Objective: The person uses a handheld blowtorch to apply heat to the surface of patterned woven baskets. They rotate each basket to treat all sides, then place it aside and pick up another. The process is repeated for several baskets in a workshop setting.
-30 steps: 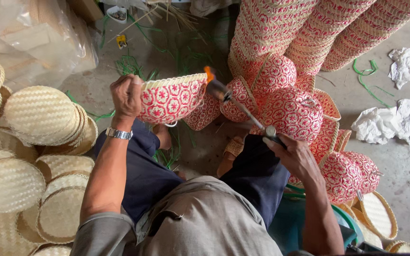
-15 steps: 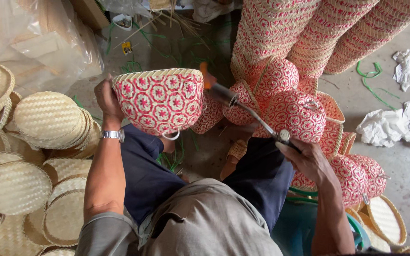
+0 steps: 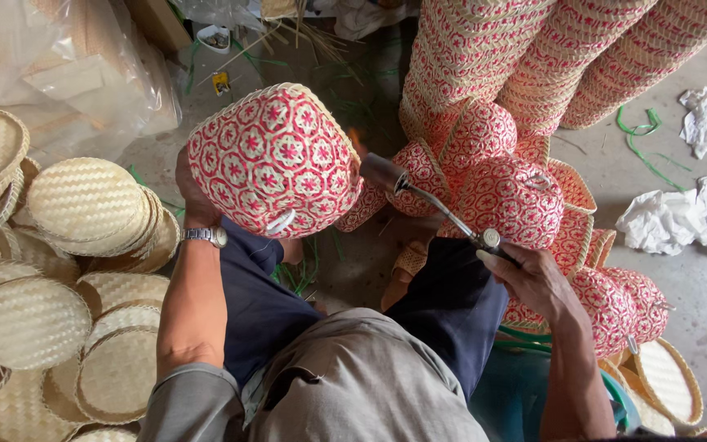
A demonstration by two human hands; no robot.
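1. The left hand (image 3: 192,190) is gripping a round woven basket (image 3: 276,160), red and white in a flower pattern, at its left side. Most of the hand is hidden behind the basket, so the exact finger spread cannot be told; the wrist is wearing a metal watch (image 3: 206,236).
2. The basket is being held up in front of the person, above the knees, with its rounded bottom turned toward the camera. A small white loop (image 3: 281,223) is hanging at its lower edge.
3. The right hand (image 3: 533,278) is closing around the handle of a gas torch (image 3: 435,205), fingers curled and clenched on the grip near the brass fitting (image 3: 490,239).
4. The torch's metal tube is running up and to the left from the hand, and its nozzle (image 3: 382,172) is sitting just beside the basket's right side. A faint orange flame (image 3: 357,144) is showing between nozzle and basket.
5. Stacks of red and white baskets (image 3: 525,57) are leaning at the upper right, with loose ones lying below them on the floor (image 3: 697,286).
6. Plain straw-coloured lids (image 3: 83,200) are lying in piles at the left.
7. Crumpled white paper (image 3: 681,214) is lying on the floor at the right.
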